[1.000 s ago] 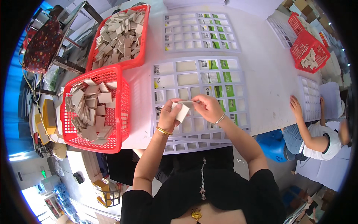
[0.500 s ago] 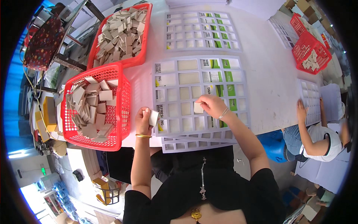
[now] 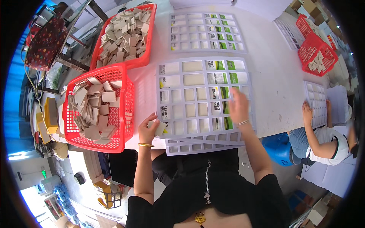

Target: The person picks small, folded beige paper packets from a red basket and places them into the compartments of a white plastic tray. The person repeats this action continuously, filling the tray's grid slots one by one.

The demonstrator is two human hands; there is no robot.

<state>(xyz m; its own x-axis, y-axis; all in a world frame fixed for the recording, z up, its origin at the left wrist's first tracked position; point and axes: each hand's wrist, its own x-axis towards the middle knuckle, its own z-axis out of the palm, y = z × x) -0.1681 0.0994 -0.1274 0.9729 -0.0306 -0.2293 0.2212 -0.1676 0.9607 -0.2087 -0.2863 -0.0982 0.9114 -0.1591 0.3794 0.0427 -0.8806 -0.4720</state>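
Observation:
My left hand [image 3: 146, 129], with a gold bangle at its wrist, pinches a small white square tile [image 3: 161, 128] at the left edge of a white grid tray [image 3: 159, 99]. Whether more tiles sit behind that one, I cannot tell. My right hand [image 3: 240, 106] hovers over the tray's right-hand columns, smeared by motion, so its grip is unclear. Plain off-white pieces [image 3: 193, 79] fill several cells, while printed paper with green blocks and black lettering [image 3: 232, 78] shows in others. The right hand hides part of the green column.
Two red plastic baskets [image 3: 130, 110] of loose tiles stand at the left. Another grid tray [image 3: 207, 50] lies farther back, and more trays [image 3: 178, 149] are stacked beneath mine. At the right, a co-worker's hand [image 3: 307, 112] rests on a tray beside a small red basket [image 3: 317, 53].
My right hand has moved right from a middle cell, where it held a white tile, toward the green column. My left hand has shifted slightly left and down, still with its tile.

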